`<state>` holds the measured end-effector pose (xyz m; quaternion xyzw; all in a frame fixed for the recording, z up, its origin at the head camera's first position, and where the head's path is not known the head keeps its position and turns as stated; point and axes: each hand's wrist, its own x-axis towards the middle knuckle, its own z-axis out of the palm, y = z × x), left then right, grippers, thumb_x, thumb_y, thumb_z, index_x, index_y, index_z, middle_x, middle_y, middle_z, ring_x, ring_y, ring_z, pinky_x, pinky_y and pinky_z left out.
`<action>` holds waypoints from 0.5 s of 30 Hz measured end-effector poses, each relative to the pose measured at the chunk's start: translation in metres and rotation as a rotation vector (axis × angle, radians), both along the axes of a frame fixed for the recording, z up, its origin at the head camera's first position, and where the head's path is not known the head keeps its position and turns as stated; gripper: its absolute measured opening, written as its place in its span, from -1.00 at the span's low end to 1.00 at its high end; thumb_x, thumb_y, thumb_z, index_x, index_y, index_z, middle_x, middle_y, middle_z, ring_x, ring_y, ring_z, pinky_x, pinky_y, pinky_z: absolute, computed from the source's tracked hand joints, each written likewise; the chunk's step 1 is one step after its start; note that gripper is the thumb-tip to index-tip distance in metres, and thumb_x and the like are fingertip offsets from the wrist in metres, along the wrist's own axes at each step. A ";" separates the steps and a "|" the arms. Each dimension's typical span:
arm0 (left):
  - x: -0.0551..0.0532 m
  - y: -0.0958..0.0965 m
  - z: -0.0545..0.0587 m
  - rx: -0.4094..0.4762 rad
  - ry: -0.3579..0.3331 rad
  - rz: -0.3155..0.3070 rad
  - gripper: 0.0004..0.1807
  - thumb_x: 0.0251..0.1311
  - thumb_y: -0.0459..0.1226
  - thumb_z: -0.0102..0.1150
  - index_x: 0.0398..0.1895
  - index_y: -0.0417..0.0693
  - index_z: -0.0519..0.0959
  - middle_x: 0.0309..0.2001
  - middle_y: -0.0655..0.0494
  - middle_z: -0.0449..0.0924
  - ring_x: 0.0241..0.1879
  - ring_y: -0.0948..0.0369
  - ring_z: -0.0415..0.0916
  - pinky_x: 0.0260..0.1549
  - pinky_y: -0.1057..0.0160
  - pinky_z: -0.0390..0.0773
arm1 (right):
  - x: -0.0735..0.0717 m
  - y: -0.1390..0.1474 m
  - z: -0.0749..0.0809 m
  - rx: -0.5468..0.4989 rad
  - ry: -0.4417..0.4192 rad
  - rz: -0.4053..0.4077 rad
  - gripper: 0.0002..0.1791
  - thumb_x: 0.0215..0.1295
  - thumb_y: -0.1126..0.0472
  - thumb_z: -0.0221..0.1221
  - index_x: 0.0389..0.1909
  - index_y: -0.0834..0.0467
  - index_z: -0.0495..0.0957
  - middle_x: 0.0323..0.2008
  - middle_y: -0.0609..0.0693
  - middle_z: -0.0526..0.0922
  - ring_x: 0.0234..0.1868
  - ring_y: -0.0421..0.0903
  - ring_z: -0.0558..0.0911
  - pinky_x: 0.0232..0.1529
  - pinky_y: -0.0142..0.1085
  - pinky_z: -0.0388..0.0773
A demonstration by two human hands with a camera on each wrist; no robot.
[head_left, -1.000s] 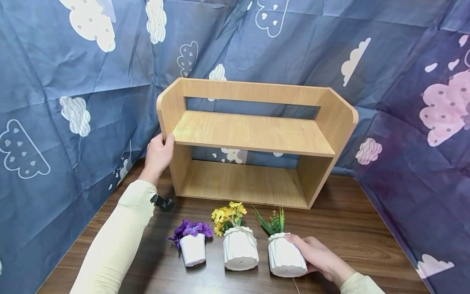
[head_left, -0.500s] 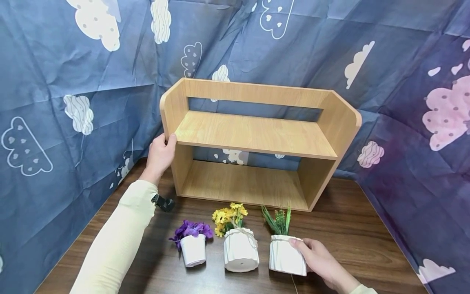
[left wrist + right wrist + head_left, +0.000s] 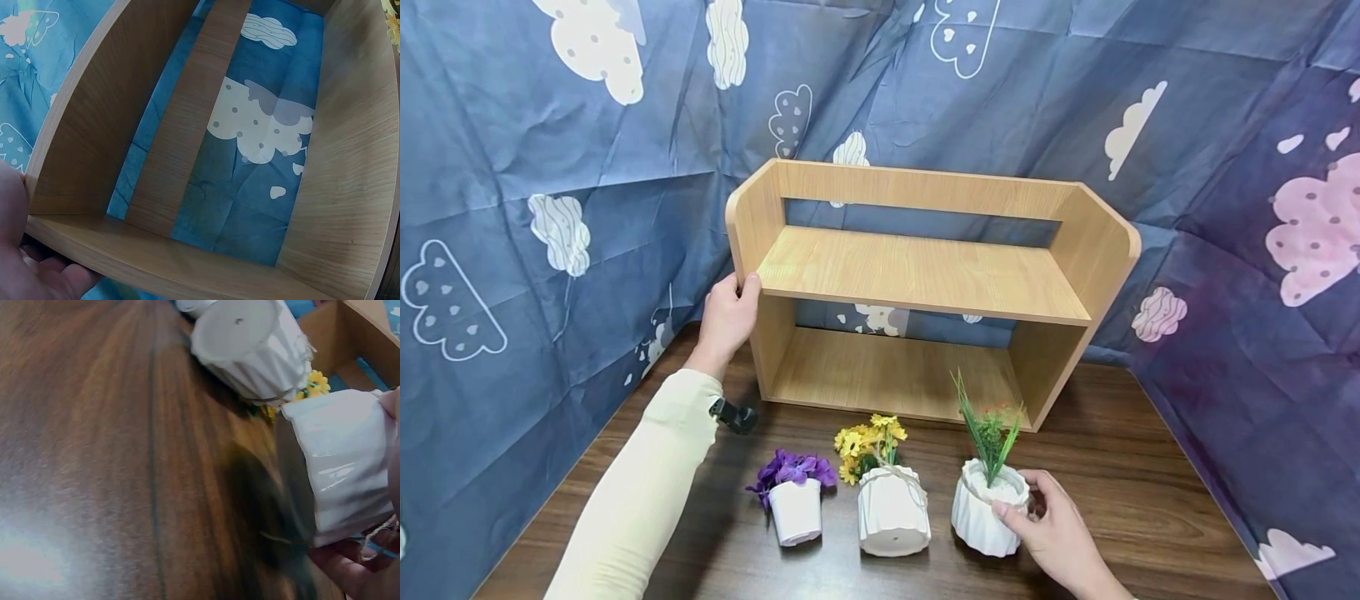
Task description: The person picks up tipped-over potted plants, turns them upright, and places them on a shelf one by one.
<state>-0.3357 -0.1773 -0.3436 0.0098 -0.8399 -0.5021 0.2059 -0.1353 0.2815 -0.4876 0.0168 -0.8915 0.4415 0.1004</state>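
Right hand (image 3: 1060,529): grip closed round a white pot (image 3: 979,523), thumb on the near side, fingertips going out of sight behind it. Pot is held low at the near right, mouth uppermost and a little tilted, green plant (image 3: 992,437) pointing toward the shelf (image 3: 925,271). In the right wrist view its underside turns toward a dark shadow (image 3: 256,506) on the worktop (image 3: 1150,483); pot looks raised, though contact at the lowest edge is hard to judge. That view cuts off the hand at the right edge and is soft in places; a loose bit of twine (image 3: 374,540) shows by the fingers.

Left hand (image 3: 726,317): grip holding the shelf's left side panel, thumb at the front edge near the middle board. Other fingers hidden behind the panel from the head; left wrist view shows some curled under it, hand cropped by the frame.

Left of the held pot, two more lie on their sides, bases toward the person: a twine-tied pot (image 3: 891,518) with yellow flowers (image 3: 857,442), partly covering their own stems, and a smaller plain pot (image 3: 796,512) with purple flowers (image 3: 792,468). Blue cloth (image 3: 1015,108) with clouds hangs behind.
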 end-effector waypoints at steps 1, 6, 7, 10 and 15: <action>0.000 0.000 0.000 0.000 0.001 0.000 -0.37 0.62 0.08 -0.17 0.30 -0.22 0.61 0.27 -0.28 0.65 0.14 -0.13 0.57 0.19 -0.15 0.55 | 0.001 -0.001 -0.002 -0.005 0.046 0.006 -0.56 0.27 0.24 0.50 0.10 0.29 0.61 -0.16 0.04 0.70 -0.25 -0.41 0.56 -0.25 -0.43 0.57; -0.001 0.001 0.000 0.000 0.009 0.004 -0.38 0.62 0.08 -0.17 0.27 -0.22 0.62 0.25 -0.28 0.66 0.13 -0.12 0.57 0.17 -0.14 0.55 | 0.004 -0.004 -0.008 -0.026 0.187 0.037 -0.49 0.14 0.34 0.56 0.08 0.28 0.60 -0.09 0.08 0.69 -0.17 -0.46 0.60 -0.21 -0.52 0.64; -0.001 0.001 0.000 0.000 0.009 0.004 -0.38 0.62 0.08 -0.17 0.27 -0.22 0.62 0.25 -0.28 0.66 0.13 -0.12 0.57 0.17 -0.14 0.55 | 0.004 -0.004 -0.009 -0.026 0.201 0.043 -0.48 0.12 0.35 0.57 0.09 0.28 0.59 -0.07 0.08 0.68 -0.15 -0.46 0.60 -0.20 -0.54 0.64; -0.001 0.001 0.000 0.001 0.008 0.007 -0.38 0.62 0.09 -0.17 0.26 -0.22 0.62 0.25 -0.27 0.66 0.13 -0.12 0.57 0.17 -0.13 0.55 | 0.006 -0.005 -0.012 0.001 0.234 0.047 -0.42 0.05 0.34 0.61 0.09 0.26 0.59 -0.05 0.04 0.65 -0.12 -0.45 0.59 -0.16 -0.58 0.61; 0.000 0.000 -0.001 -0.003 -0.002 0.006 -0.37 0.62 0.10 -0.18 0.27 -0.22 0.62 0.26 -0.27 0.66 0.14 -0.13 0.58 0.17 -0.15 0.55 | 0.009 -0.005 -0.019 0.061 0.275 0.030 -0.37 -0.07 0.32 0.67 0.04 0.25 0.60 -0.04 -0.03 0.64 -0.09 -0.46 0.55 -0.09 -0.66 0.52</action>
